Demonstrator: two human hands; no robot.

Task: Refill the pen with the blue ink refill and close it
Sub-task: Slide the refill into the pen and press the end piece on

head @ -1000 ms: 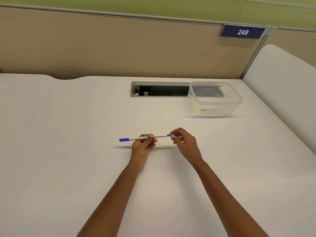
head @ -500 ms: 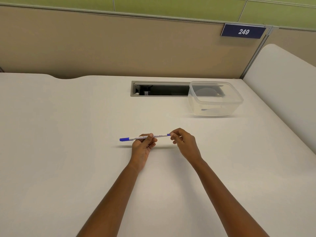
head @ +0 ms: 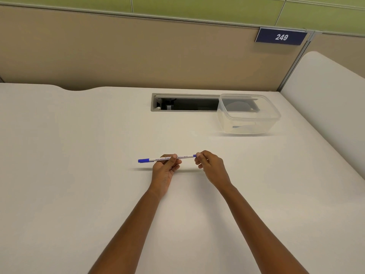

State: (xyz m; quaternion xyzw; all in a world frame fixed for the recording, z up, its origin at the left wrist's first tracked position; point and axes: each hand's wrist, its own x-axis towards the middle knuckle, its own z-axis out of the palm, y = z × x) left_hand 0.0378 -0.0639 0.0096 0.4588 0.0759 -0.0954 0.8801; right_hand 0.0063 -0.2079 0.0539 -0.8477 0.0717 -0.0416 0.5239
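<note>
A: What are the two arms doing?

B: They are reaching out over the white desk [head: 79, 175]. The left hand [head: 165, 171] is closing its thumb and fingers around the middle of the pen [head: 167, 158]. The right hand [head: 211, 168] is pinching the blue end of the pen with its fingertips.

A: Where is the pen sitting?

B: It is being held a little above the desk, lying almost flat between both hands. Its blue cap [head: 143, 160] is sticking out past the left hand, away from the right hand. Its thin shadow is lying on the desk just under the hands.

A: Is the pen looking open?

B: I cannot tell. The right hand is hiding that end.

A: What is lying farther away than the hands?

B: A clear plastic box [head: 247, 115] is sitting on the desk, past the right hand and a bit to that side. A small thing is lying inside it, too blurry to name. Beside the box, past both hands, a long dark slot [head: 185, 102] is opening in the desk. Behind that, a tan wall panel [head: 138, 54] is standing, and a dark blue sign [head: 281, 37] saying 249 is hanging on it.
</note>
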